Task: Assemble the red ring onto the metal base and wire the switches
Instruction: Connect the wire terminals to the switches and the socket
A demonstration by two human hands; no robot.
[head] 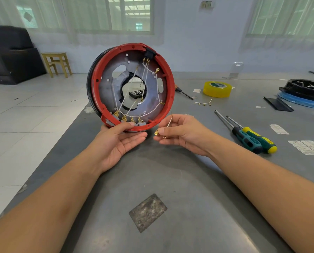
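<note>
Red ring on metal base, centre frame, propped upright by left hand, thumb curled over rim. Right hand pinching loose wire, just lower right of switches.

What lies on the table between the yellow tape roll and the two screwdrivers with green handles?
In the head view, a short white wire with gold terminals lies between the yellow tape roll and the screwdrivers; otherwise bare table.

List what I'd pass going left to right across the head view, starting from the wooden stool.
wooden stool → red ring on its metal base → yellow tape roll → two screwdrivers → black and blue housing
</note>
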